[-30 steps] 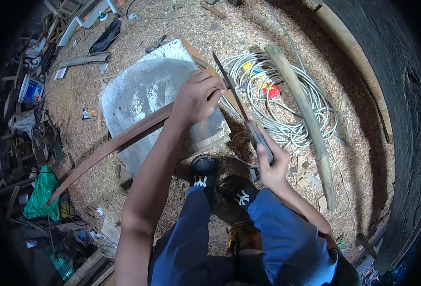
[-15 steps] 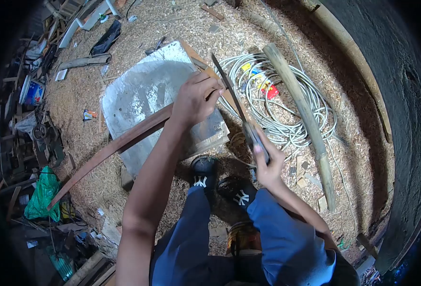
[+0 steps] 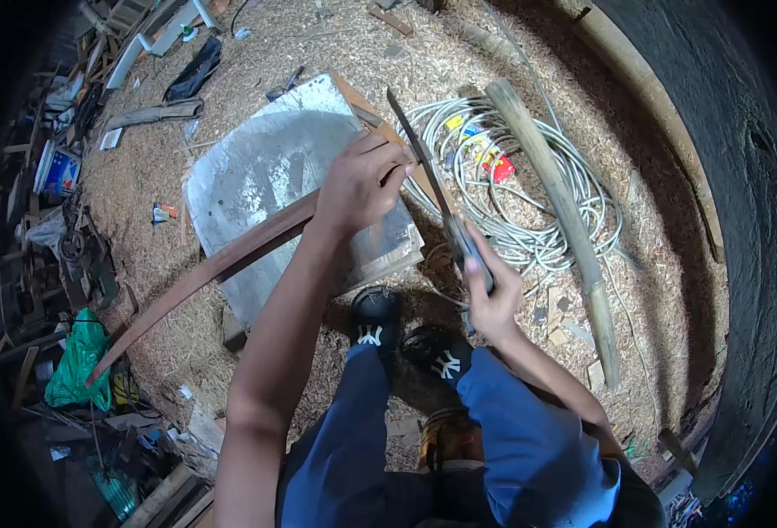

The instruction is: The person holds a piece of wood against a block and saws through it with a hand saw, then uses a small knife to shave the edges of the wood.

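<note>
My left hand (image 3: pixel 359 183) is closed around the upper end of a long reddish-brown wood strip (image 3: pixel 230 255), pressing it over a worn, silvery board (image 3: pixel 256 172). The strip slants down to the left, past the board's edge. In my right hand (image 3: pixel 494 295) is the grey handle of what looks like a hand saw (image 3: pixel 425 167); its teeth are too fine to make out. The narrow dark blade points up and left and crosses close beside my left fingertips, at the strip's end. My left hand covers part of that end.
Right of the board lies a coil of pale cable (image 3: pixel 529 238), with a wooden pole (image 3: pixel 551 176) across it. Wood shavings cover the ground (image 3: pixel 133 246). A green plastic bag (image 3: pixel 79 361) and piled scrap are at the left. My shoes (image 3: pixel 377 317) stand close to the board's near edge.
The saw has slid a short way up and left along its length, with my right hand following. My left hand and the wood strip have hardly moved.
</note>
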{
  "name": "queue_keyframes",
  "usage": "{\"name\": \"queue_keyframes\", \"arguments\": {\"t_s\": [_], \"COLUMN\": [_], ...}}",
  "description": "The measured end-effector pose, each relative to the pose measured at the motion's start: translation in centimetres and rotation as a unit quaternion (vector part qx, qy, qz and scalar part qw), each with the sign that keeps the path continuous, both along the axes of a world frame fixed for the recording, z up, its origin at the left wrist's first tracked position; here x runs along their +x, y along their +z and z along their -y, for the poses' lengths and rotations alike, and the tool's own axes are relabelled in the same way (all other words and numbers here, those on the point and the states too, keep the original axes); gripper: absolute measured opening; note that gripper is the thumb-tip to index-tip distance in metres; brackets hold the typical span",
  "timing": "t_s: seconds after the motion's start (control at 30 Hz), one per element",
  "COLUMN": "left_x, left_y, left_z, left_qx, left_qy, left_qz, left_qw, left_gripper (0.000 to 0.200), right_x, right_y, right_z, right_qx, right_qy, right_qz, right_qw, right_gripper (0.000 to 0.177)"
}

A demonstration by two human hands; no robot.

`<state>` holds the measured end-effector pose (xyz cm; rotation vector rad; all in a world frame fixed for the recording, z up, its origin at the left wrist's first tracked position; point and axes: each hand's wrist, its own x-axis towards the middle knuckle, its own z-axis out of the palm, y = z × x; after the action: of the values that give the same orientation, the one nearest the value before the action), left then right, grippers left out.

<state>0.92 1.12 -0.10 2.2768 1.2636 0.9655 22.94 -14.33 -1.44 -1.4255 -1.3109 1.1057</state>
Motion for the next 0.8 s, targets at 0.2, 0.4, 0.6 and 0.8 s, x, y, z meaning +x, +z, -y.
{"name": "queue_keyframes", "arguments": {"t_s": [0.2,0.4,0.6,0.8], "left_x": [-0.1,0.2,-0.2,0.3], "left_y": [-0.1,-0.2,0.0,0.1], "left_z": [-0.1,0.4,0.1,0.1], "left_qx": [0.011,0.024,0.002,0.008], "left_qy": [-0.005,0.003,0.002,-0.002], "left_qz": [-0.003,-0.001,-0.022,0.004], "left_qw": [1.000,1.000,1.000,1.000], "left_gripper": [0.011,0.010,0.011,0.010], "right_x": [0.6,3.0,-0.1,3.0], "right_y": [-1.8,-0.5,-0.3,-2.3], "right_z": [1.9,5.7,-0.5,5.7], "right_qx": [0.023,-0.014,-0.016,0.034], "right_qy": [0.003,0.014,-0.003,0.013], "right_qz": [-0.010,0.002,-0.026,-0.001], "right_qw": [1.000,1.000,1.000,0.999], "right_gripper": [0.042,0.042,0.042,0.042]}}
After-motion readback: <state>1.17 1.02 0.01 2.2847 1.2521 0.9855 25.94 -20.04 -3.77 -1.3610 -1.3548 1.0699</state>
